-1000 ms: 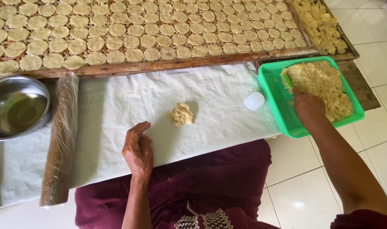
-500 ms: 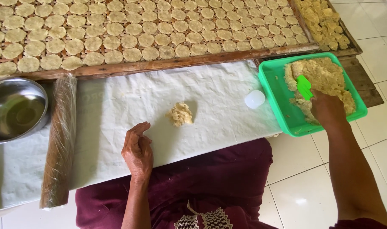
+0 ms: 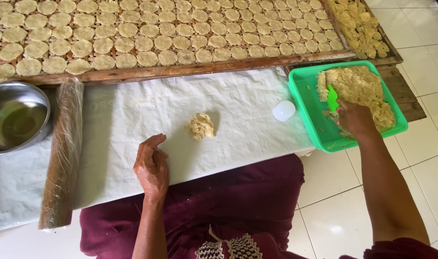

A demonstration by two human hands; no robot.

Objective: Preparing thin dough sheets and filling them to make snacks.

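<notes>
Looking down via head cam, I see my right hand (image 3: pixel 354 117) inside the green plastic tray (image 3: pixel 309 111), which sits off the right edge of the white sheet (image 3: pixel 132 124), partly on the tile floor (image 3: pixel 334 196). Fingers there are curled shut round a small green scraper (image 3: pixel 332 98); its blade sticks up out of the fist and into the crumbly yellowish dough mass (image 3: pixel 360 88) that fills the far and right part of the tray. Left hand (image 3: pixel 152 165) rests on the sheet near its near edge, fingers loosely bent and close together, pinching nothing; thumb side up. A small lump of dough (image 3: pixel 201 126) lies on the sheet approx. mid-way, just beyond & right of the left hand, apart from it. A small white round cap (image 3: pixel 284 111) stands on the sheet near its right edge, just beside the tray's left wall. At the sheet's left end a rolling pin wrapped in clear film (image 3: pixel 61 158) lies lengthwise, near to far, w/ a steel bowl (image 3: pixel 15 117) touching or nearly touching its far left side; can't tell which. Along the sheet's far edge runs a wooden-framed drying rack (image 3: pixel 180 71) covered in rows of flat round dough discs (image 3: pixel 147 43). A 2nd rack (image 3: pixel 394 57) at the far right corner holds rougher yellow pieces (image 3: pixel 360 24). Dark maroon cloth (image 3: pixel 219 211) covers my lap at the sheet's near edge.
</notes>
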